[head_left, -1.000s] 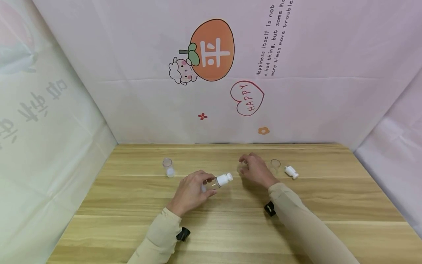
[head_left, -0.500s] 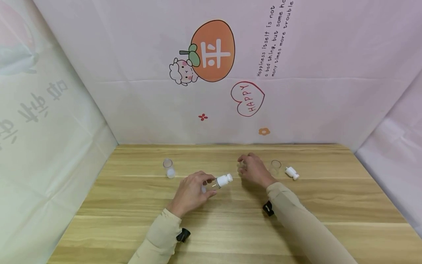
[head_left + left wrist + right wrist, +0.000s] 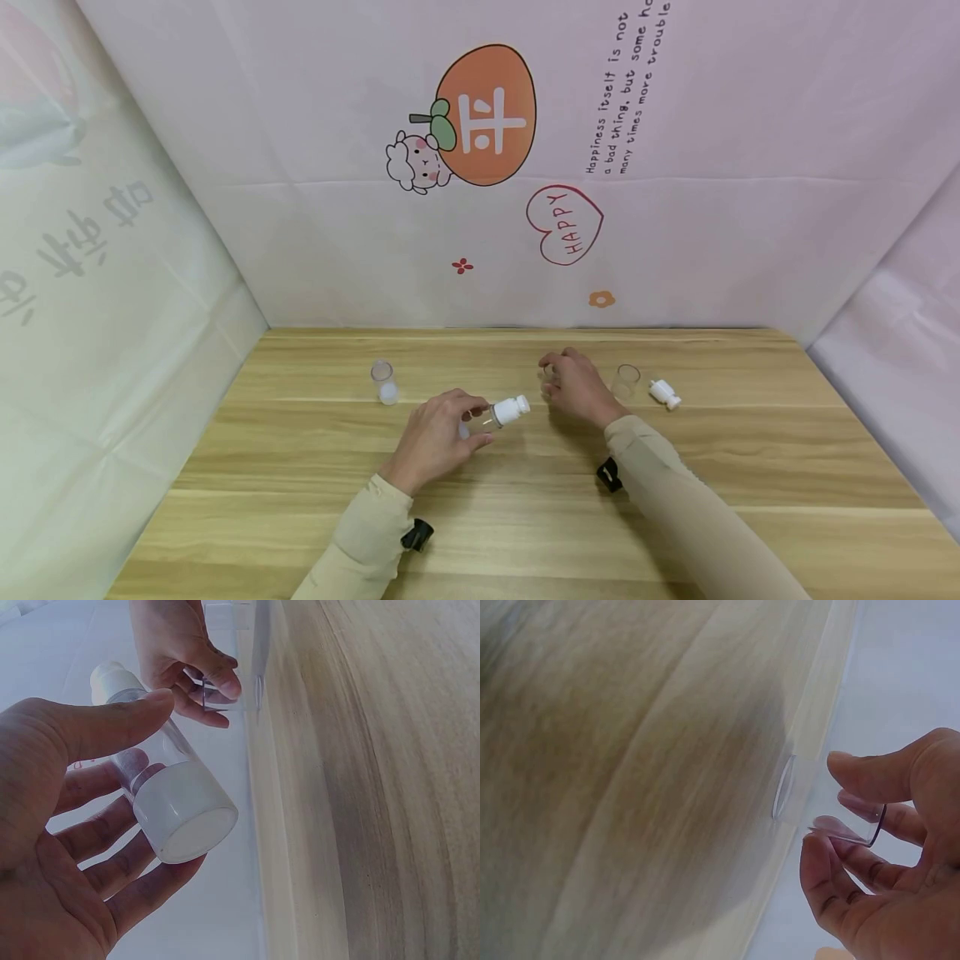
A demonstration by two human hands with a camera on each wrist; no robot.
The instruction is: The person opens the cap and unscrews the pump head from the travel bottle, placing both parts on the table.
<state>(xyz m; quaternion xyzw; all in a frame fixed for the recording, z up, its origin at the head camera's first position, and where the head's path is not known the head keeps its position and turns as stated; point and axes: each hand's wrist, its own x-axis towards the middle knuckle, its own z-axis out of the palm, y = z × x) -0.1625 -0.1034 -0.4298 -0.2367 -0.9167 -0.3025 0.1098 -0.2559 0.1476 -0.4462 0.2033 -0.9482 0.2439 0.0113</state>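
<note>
Gripping a pump-fitted bottle (image 3: 176, 791) over the table (image 3: 510, 533), the left hand (image 3: 437, 435) faces the right hand (image 3: 585, 390), curled round a clear cap (image 3: 550, 377); capping appears undone, a second bottle (image 3: 385, 383) and pump head (image 3: 664, 394) unjoined.

Right hand (image 3: 585, 388), with the clear cap (image 3: 862, 827) it holds: shifted slightly over the last second, now a little nearer the white-topped pump bottle (image 3: 507, 411).

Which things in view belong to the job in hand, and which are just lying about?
Apparently in the job: white-topped bottle, in the left hand; clear cylinder, in the right hand.
Lying about, untouched: topless bottle, another clear cylinder, white pump top.
</note>
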